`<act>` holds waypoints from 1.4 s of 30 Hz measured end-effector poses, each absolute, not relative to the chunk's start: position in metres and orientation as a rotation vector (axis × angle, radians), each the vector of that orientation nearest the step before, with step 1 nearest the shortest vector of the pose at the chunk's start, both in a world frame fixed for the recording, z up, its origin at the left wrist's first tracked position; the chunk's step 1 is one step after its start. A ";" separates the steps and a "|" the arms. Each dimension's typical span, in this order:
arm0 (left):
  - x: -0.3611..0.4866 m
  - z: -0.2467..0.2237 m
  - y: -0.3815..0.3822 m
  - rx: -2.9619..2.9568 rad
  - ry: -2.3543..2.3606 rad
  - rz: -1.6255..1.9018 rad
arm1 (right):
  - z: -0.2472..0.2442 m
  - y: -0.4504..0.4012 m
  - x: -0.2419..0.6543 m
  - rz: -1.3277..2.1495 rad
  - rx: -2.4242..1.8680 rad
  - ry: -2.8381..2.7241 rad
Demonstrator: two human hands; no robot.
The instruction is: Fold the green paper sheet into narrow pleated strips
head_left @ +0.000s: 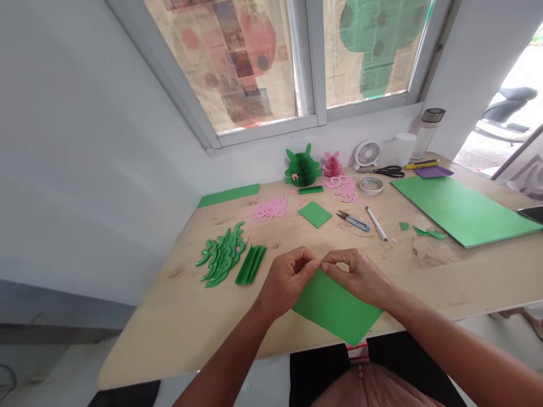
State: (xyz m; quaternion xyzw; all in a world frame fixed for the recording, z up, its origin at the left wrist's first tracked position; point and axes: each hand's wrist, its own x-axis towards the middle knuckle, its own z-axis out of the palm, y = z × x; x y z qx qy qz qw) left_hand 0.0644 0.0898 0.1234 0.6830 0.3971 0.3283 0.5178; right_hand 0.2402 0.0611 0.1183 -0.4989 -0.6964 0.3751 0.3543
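A sheet of green paper (339,311) lies at the table's front edge, one corner pointing toward me. At its far corner my left hand (288,277) pinches the paper between thumb and fingers. My right hand (356,277) pinches the same corner, its fingertips almost touching those of the left. Left of my hands sits a pleated strip of green paper (251,264). Beside that is a pile of curved green paper cutouts (223,254). A small green paper square (315,214) rests beyond my hands.
Thread snips (354,221) and a white pen (376,224) lie beyond my right hand. Farther back are pink cutouts (270,208), a green honeycomb paper figure (302,167), a tape roll (370,186) and black scissors (389,171). A green sheet stack (462,209) covers the right side.
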 end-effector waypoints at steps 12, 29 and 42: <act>0.065 0.111 0.102 1.425 0.956 0.807 | 0.105 0.068 0.245 1.094 -1.346 -1.830; 0.037 0.064 0.138 1.236 1.175 0.759 | 0.040 0.053 0.295 1.311 -1.492 -1.829; 0.041 0.051 0.137 1.254 1.088 0.584 | 0.050 0.033 0.301 1.216 -1.646 -1.551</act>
